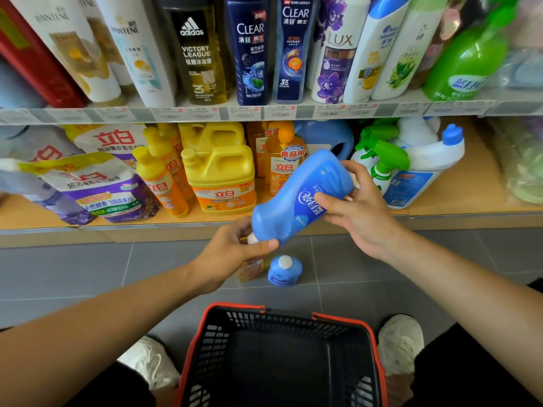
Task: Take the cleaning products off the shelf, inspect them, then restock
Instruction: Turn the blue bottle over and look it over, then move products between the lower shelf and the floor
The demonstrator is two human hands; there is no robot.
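Observation:
I hold a blue detergent bottle (299,198) tilted, its white cap end down-left and its base up-right, in front of the lower shelf (458,212). My left hand (235,254) grips the neck by the cap. My right hand (361,207) grips the body near the label. On the floor below stand a second blue bottle (284,271) with a white cap and an orange bottle (249,270), partly hidden by my left hand.
A black basket with a red rim (373,336) sits on the grey floor between my white shoes. The lower shelf carries yellow jugs (220,174), orange bottles, detergent bags (102,183), green-trigger sprayers (382,160) and a white bottle. Shampoo bottles fill the upper shelf.

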